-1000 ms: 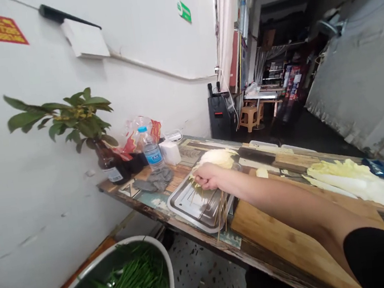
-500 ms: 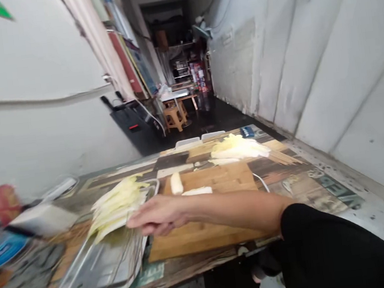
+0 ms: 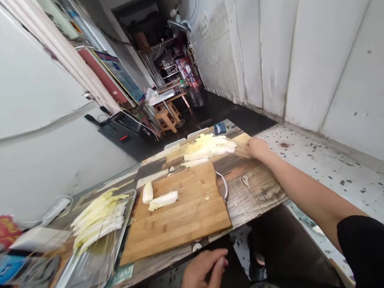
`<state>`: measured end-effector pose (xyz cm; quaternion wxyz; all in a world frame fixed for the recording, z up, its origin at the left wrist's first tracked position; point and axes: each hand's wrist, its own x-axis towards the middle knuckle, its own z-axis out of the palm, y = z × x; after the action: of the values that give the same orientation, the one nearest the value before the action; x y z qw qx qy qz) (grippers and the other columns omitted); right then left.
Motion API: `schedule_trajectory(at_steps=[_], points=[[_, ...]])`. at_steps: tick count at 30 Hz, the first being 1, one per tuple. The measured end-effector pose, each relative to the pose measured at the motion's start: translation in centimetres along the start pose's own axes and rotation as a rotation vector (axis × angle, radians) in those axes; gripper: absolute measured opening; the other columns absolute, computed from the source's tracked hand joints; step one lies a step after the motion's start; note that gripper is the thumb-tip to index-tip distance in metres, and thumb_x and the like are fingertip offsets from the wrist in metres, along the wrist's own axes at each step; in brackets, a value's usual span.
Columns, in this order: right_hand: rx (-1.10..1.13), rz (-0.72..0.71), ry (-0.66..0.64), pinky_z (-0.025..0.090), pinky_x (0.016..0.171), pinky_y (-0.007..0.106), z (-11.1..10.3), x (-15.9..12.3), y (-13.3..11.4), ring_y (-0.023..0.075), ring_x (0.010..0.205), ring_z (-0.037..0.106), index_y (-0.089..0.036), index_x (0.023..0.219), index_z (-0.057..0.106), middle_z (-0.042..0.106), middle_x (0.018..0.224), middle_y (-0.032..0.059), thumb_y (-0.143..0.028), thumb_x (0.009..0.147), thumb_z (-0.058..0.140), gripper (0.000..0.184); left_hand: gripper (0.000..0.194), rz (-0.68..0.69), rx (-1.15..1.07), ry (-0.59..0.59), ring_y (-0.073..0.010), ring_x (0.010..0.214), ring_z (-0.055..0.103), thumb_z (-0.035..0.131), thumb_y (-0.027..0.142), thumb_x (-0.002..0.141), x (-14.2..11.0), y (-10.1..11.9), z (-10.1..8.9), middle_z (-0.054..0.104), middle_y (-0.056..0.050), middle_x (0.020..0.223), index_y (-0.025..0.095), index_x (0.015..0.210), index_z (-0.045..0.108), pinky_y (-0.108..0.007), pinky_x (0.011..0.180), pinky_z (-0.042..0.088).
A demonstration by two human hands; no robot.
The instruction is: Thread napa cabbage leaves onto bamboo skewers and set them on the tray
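Observation:
My right hand (image 3: 256, 147) reaches across to the far right end of the table and closes on a bundle of thin bamboo skewers (image 3: 242, 152) beside a pile of pale cabbage leaves (image 3: 208, 146). Below the table's near edge my left hand (image 3: 200, 277) hangs with relaxed, stretched fingers and holds nothing. A wooden cutting board (image 3: 182, 214) lies in the middle with two cabbage stem pieces (image 3: 163, 200) on it. Left of it a steel tray (image 3: 83, 271) carries skewered cabbage leaves (image 3: 98, 217).
A metal loop (image 3: 223, 187) sticks out at the board's right edge. A blue packet (image 3: 220, 128) lies behind the cabbage pile. Boxes and wrappers (image 3: 32, 238) crowd the table's left end. White wall panels run along the right; a speckled floor and dark corridor lie beyond.
My right hand left the tray on the left and swung across to the skewers at the table's far right. The view turned right, and my left hand came up into sight.

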<state>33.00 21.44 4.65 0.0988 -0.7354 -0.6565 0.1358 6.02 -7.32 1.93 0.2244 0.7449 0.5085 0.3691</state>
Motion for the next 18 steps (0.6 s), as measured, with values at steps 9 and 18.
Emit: schedule_trajectory(at_steps=[9, 18], points=[[-0.054, -0.03, -0.033, 0.054, 0.087, 0.044, 2.5, 2.4, 1.0, 0.0226, 0.104, 0.062, -0.016, 0.123, 0.059, 0.06, 0.123, 0.0105, -0.036, 0.094, 0.06, 0.036, 0.028, 0.026, 0.506, 0.067, -0.0204, 0.096, 0.071, 0.05, 0.031, 0.093, 19.1, -2.7, 0.1, 0.076, -0.006, 0.104, 0.021, 0.106, 0.073, -0.034, 0.091, 0.055], [-0.038, -0.073, -0.001, 0.054, 0.086, 0.043, 3.1, 2.6, 1.0, 0.023, 0.103, 0.062, -0.014, 0.123, 0.058, 0.06, 0.123, 0.0122, -0.036, 0.092, 0.062, 0.038, 0.035, -0.082, 0.826, -0.009, -0.0313, 0.114, 0.06, 0.057, 0.022, 0.082, 30.7, -10.2, 2.4, 0.069, -0.017, 0.115, 0.012, 0.115, 0.064, -0.042, 0.1, 0.044]])
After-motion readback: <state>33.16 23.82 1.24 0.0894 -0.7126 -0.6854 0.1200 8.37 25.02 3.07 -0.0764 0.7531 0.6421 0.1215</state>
